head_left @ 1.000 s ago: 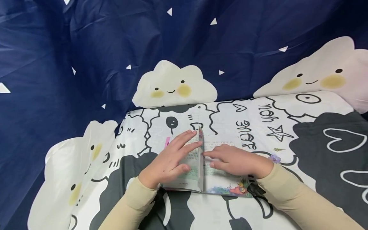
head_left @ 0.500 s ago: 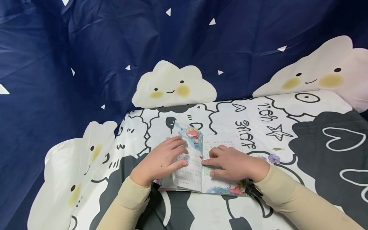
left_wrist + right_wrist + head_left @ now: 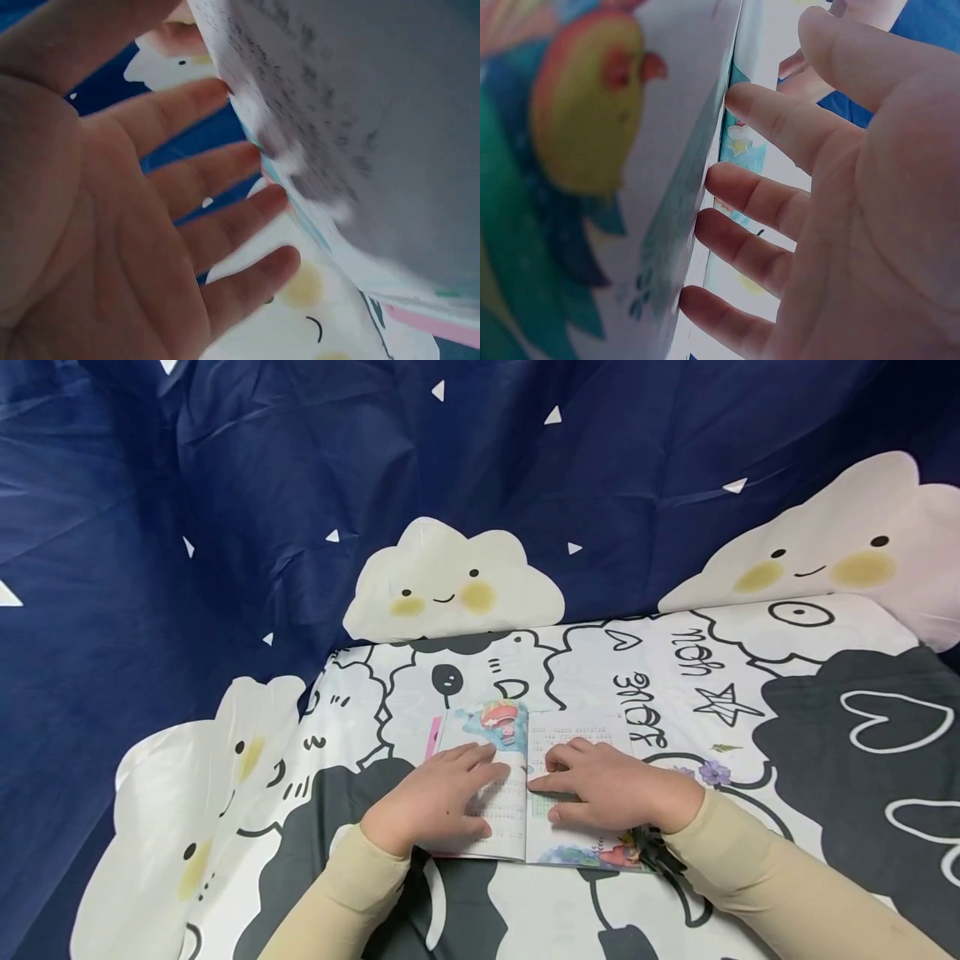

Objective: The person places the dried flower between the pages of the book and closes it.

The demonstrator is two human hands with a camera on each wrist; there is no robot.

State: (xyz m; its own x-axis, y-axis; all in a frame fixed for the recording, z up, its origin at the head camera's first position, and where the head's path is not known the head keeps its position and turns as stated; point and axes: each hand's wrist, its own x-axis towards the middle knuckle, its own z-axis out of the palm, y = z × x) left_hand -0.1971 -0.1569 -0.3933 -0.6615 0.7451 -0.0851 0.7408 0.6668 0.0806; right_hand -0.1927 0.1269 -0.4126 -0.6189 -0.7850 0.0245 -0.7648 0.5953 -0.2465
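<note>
An open book [image 3: 570,847] lies on the patterned cloth, its left page showing a red hot-air balloon picture [image 3: 501,718] and lines of print. My left hand [image 3: 442,797] rests on the left page with fingers spread; in the left wrist view its fingertips [image 3: 279,259] touch the paper [image 3: 360,150]. On the right page lies my right hand [image 3: 611,785], its index finger near the fold. The right wrist view shows the fingertips [image 3: 697,298] against the page, which bears a printed yellow bird [image 3: 589,105]. Neither hand grips anything.
Black-and-white cloth [image 3: 525,918] with drawn figures spreads under the book. A cloud shape [image 3: 453,581] stands behind it, another [image 3: 832,539] at the far right and a third [image 3: 187,810] at the left. Dark blue fabric [image 3: 262,460] with white triangles hangs at the back.
A page has turned over to the left, bringing the balloon picture into view. My left hand moved left with it, then came back down onto the page. The right hand shifted slightly.
</note>
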